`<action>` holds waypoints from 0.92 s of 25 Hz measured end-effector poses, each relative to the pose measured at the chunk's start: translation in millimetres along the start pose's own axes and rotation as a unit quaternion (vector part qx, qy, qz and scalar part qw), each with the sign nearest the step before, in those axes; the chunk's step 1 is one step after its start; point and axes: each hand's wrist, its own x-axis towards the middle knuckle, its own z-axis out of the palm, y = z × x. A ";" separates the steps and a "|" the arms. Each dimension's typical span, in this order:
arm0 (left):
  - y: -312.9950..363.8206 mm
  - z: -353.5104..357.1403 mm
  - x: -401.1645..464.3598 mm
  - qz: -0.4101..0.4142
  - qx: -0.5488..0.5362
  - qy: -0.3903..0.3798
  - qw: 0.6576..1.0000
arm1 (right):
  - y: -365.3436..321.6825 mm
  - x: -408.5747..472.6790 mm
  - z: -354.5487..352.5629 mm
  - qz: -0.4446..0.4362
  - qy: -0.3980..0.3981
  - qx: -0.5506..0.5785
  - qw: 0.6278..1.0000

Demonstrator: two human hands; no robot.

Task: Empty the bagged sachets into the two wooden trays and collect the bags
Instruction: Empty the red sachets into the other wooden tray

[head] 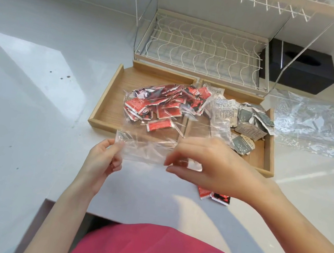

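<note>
Bag (pixel 153 124), limp, slippery, light, lay over left tray (pixel 110 93); left hand (pixel 104 160) and right hand (pixel 205 165) pinched its near edge, best hold.

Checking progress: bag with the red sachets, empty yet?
Not empty. Clear bag, held at its near edge by left hand and right hand, has red sachets inside.

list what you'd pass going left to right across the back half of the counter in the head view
left wooden tray → red sachets → grey sachets → right wooden tray → empty clear bag, with the black tissue box behind it
</note>
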 end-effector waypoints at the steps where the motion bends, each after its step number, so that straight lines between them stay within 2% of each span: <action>1: 0.8 0.7 0.0 0.000 -0.001 -0.004 1.000 | -2.3 -0.7 -2.3 -0.008 0.000 0.011 1.000; 8: 5.1 -5.7 3.0 -0.011 -0.033 -0.012 0.999 | 46.4 -16.1 -5.3 0.112 -0.053 0.017 0.992; 10: 4.3 -5.6 4.6 -0.009 -0.026 -0.009 1.000 | 43.2 -22.6 -11.7 0.110 -0.014 0.005 0.994; 13: 4.5 -5.2 7.7 0.004 -0.009 -0.016 1.000 | 24.0 -26.6 -31.1 0.048 0.094 -0.044 0.993; 15: 7.6 -3.4 8.4 0.012 -0.009 -0.032 0.999 | 18.1 -25.6 -39.0 0.014 0.121 -0.058 0.991; 19: 14.9 -4.2 11.3 0.002 -0.044 -0.043 0.998 | 41.9 -27.9 -36.0 0.088 0.054 0.015 0.995; 23: 16.7 -5.2 13.1 0.003 -0.066 -0.041 0.997 | 53.0 -44.9 -28.4 0.128 0.064 0.028 0.989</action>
